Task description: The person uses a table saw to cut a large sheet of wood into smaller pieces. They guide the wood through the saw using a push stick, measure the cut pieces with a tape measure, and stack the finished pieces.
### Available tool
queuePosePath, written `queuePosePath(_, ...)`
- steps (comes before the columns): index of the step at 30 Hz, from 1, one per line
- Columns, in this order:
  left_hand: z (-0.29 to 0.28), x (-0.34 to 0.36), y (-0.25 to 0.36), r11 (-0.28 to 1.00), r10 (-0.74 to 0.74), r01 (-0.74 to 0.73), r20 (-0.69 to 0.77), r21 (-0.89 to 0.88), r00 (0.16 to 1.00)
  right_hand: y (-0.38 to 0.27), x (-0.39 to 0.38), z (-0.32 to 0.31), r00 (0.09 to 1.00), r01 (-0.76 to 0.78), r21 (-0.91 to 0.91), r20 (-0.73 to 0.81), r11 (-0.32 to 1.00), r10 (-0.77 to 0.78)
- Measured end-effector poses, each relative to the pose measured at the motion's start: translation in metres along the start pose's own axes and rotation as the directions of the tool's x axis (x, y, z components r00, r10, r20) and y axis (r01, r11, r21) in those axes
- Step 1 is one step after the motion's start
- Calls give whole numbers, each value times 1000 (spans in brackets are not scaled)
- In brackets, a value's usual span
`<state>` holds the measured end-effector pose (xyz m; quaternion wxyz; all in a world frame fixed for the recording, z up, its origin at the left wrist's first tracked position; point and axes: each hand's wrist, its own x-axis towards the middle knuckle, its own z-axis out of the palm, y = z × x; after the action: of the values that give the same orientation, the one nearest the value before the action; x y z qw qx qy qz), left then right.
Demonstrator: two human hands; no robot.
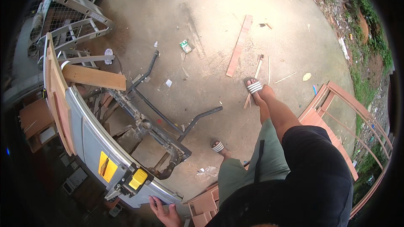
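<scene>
My left hand [166, 213] is at the near edge of a grey table saw [86, 132], its fingers apart and nothing visible in them. I cannot tell whether the fingertips touch the metal. Close to it on the saw are a black and yellow fence part [138, 179] and a yellow insert [107, 167] around the blade slot. My right arm hangs down, with my right hand [267, 92] appearing beside my sandalled foot [253, 85]. Its fingers are turned away from view, so anything in them is hidden.
A brown board [94, 77] and thin wood panels [59, 96] lie at the saw's far end, near an aluminium ladder [80, 6]. Black stand legs [202, 117] reach across the floor. A reddish plank [240, 46] and sticks lie ahead; wooden frames [353, 98] stand right.
</scene>
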<state>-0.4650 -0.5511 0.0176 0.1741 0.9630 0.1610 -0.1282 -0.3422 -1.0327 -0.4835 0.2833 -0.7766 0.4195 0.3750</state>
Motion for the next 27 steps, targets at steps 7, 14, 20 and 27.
queuePosePath(7, 22, 45, 96, 949, -314, 315, -30, 19, 949, -106, 200, 106, 986, -82, 111, 154, 990, 65)
queuePosePath(14, 42, 98, 109, 885, -411, 399, 2, 240, 912, -161, 269, 151, 953, -298, 275, 33, 914, 301)
queuePosePath(20, 30, 84, 106, 875, -431, 417, 1, 247, 903, -128, 293, 158, 959, -190, 496, -90, 848, 268)
queuePosePath(27, 19, 8, 51, 930, -319, 323, -52, 174, 946, -112, 142, 3, 952, -301, 932, 282, 201, 117)
